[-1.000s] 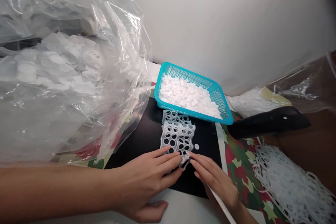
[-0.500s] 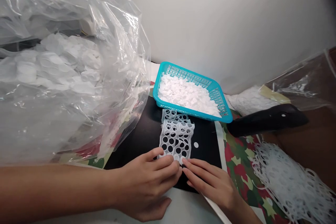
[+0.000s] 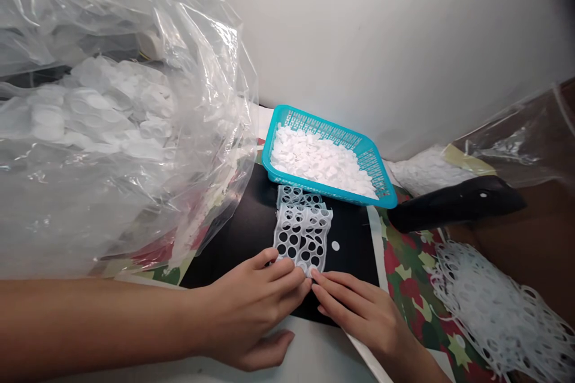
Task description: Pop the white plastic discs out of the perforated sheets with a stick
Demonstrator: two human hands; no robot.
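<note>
A translucent strip with rows of round holes (image 3: pixel 303 230) lies on a black mat (image 3: pixel 233 239), its far end by the blue basket. My left hand (image 3: pixel 258 302) rests on the strip's near left edge, fingertips pressing down, thumb apart, nothing gripped. At the near right corner, my right hand (image 3: pixel 359 308) has its fingertips on a small white disc (image 3: pixel 313 273) at the strip. One loose white disc (image 3: pixel 335 246) lies on the mat right of the strip.
A blue basket (image 3: pixel 389 191) of white discs stands behind the strip. A big clear bag (image 3: pixel 211 96) of white pieces fills the left. At right are a black object (image 3: pixel 458 203) and a heap of holed scraps (image 3: pixel 498 311) on patterned cloth.
Both hands have shifted very slightly upward in the view. My left thumb sits a little higher, and the fingertips remain at the strip's near end.
</note>
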